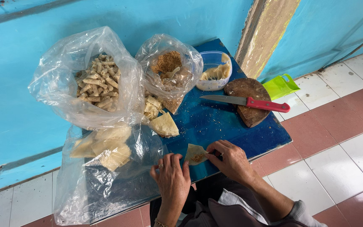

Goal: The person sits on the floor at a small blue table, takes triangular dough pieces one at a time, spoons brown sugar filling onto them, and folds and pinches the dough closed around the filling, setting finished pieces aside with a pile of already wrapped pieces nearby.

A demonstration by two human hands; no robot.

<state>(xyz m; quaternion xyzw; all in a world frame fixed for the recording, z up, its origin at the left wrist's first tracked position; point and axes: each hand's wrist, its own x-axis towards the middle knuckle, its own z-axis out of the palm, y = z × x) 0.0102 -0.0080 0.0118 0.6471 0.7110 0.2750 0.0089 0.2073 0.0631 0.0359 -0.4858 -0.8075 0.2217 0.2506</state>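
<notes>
Pinching a small triangular wrapper [195,154] between both sets of fingertips, the right hand [231,162] grips its right edge while the left hand [171,178] steadies its left corner; the piece lies low over the near edge of the blue table [232,126], a dab of brown filling showing at its open fold. Judged from this hold, the thin sheet could tear or spill crumbs if the fold is pressed unevenly, and it sits close enough to the table edge to slip off. Just beyond lies a stack of wrappers [164,125]; farther back stand a bag of finished rolls [99,82], a bag of brown filling [167,64] and a plastic tub [215,71]. A red-handled knife [248,102] rests across a wooden board [248,96], blade toward the work, a hazard to a reaching hand. The near bag [101,168] blurs its contents; the tub's paste cannot be identified.
</notes>
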